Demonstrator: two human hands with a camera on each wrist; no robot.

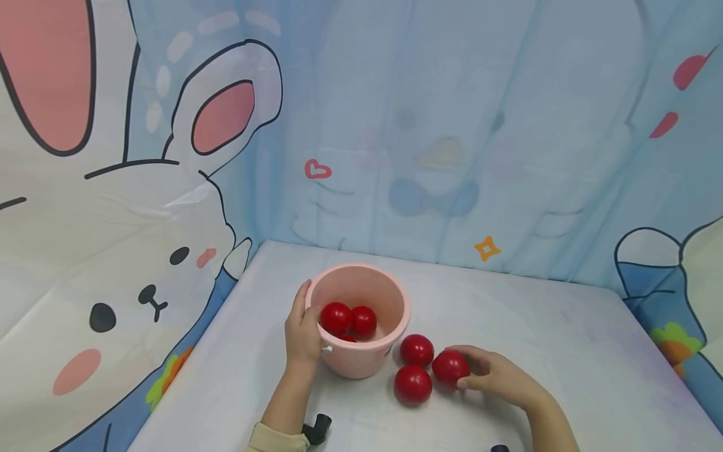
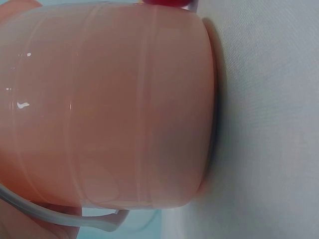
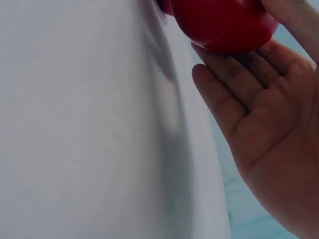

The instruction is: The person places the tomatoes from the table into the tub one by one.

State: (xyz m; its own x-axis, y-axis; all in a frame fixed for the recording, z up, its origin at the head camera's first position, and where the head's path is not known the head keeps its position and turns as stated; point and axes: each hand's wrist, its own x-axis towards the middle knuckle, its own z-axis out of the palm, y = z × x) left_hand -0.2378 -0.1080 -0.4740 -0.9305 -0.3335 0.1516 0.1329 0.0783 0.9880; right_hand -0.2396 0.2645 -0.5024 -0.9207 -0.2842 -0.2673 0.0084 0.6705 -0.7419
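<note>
The pink bucket is gripped at its left rim by the left hand. By the right hand, to the bucket's right, a red ball is pinched between thumb and fingers. Two loose balls are seen on the counter just right of the bucket; inside it, two inner balls are plainly visible and a third ball is mostly hidden.
</note>
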